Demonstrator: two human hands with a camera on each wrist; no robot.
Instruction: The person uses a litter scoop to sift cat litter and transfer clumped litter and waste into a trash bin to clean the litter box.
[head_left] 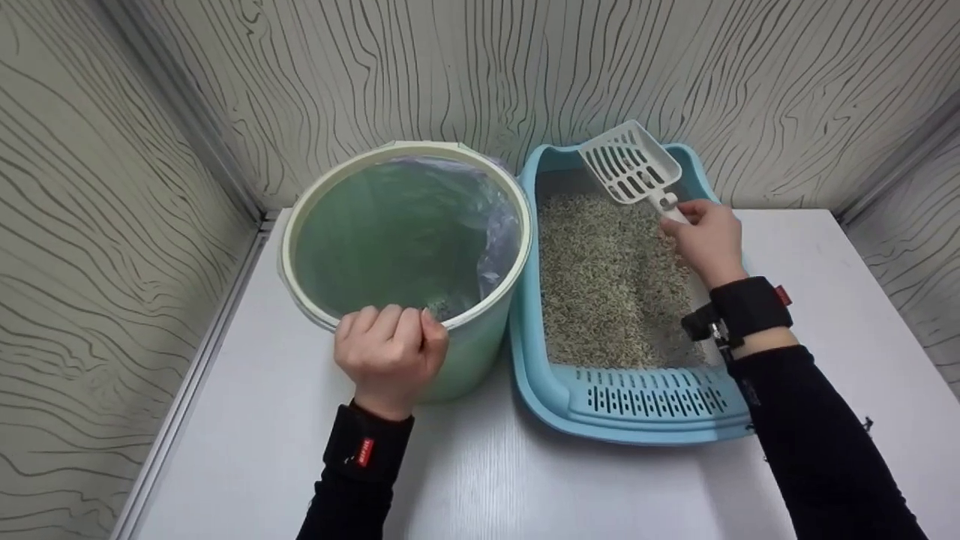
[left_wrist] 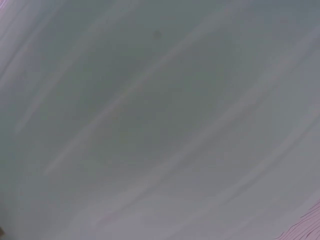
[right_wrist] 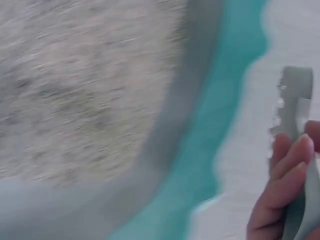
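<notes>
The right hand (head_left: 709, 238) holds the white litter scoop (head_left: 631, 166) by its handle, fingers curled round the grip. The scoop's long axis runs from the hand up and away toward the far left, so the slotted blade sits beyond the fingers, raised over the far end of the blue litter tray (head_left: 559, 390) and tilted with its open face toward the camera. The blade looks empty, though the slots make that hard to judge. In the right wrist view the fingers (right_wrist: 280, 190) wrap the grey-white handle (right_wrist: 295, 100), with the tray's turquoise rim (right_wrist: 215, 150) and blurred litter (right_wrist: 85, 85) to their left.

The litter (head_left: 607, 285) lies directly below and to the near left of the scoop blade, filling the tray bed from the far wall to the slotted step at the near end. The right hand is the nearer hand to it by far.

The left hand (head_left: 390, 352) grips the near rim of the green bin (head_left: 480, 352), fingers curled over the edge. The bin stands just beside the tray on the left, their walls touching or nearly so, and its mouth lies to the left of the scoop. A clear liner bag (head_left: 499, 225) lines it. The left wrist view shows only blurred pale green surface.

Counted: one scoop, one tray, one bin, one bag, two hands, all on one white counter (head_left: 480, 480).
</notes>
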